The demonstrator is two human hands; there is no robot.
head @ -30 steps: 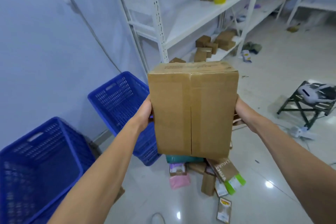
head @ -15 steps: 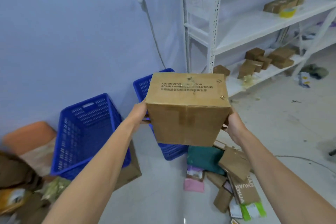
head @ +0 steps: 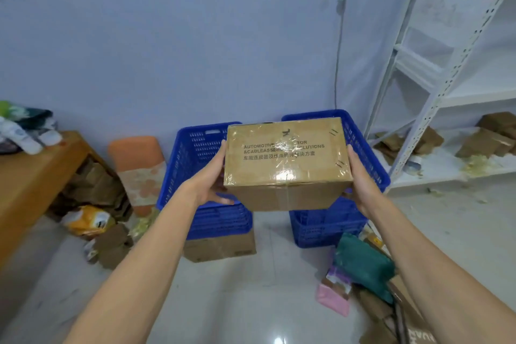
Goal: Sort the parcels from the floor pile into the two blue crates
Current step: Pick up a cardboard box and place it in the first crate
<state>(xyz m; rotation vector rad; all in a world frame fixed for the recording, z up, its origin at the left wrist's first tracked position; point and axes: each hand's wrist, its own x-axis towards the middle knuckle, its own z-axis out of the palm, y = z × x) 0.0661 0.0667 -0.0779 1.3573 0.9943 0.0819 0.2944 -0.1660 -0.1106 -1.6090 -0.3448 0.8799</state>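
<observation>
Left hand [head: 210, 177] and right hand [head: 361, 179] clamp the box [head: 284, 159] by its ends, flat-palmed, above the crates [head: 192, 159]; stiff, tape-slick, seemingly light.

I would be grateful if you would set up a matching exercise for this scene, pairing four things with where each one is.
Things:
1. cardboard box
2. green parcel
3. orange cushion
4. white rack

Places:
A. upright against the wall, left of the left blue crate
B. pressed between the left hand and right hand
C. on the floor just in front of the right blue crate
D. at the right, with brown boxes on its low shelf

Pairs: 1-B, 2-C, 3-A, 4-D
</observation>
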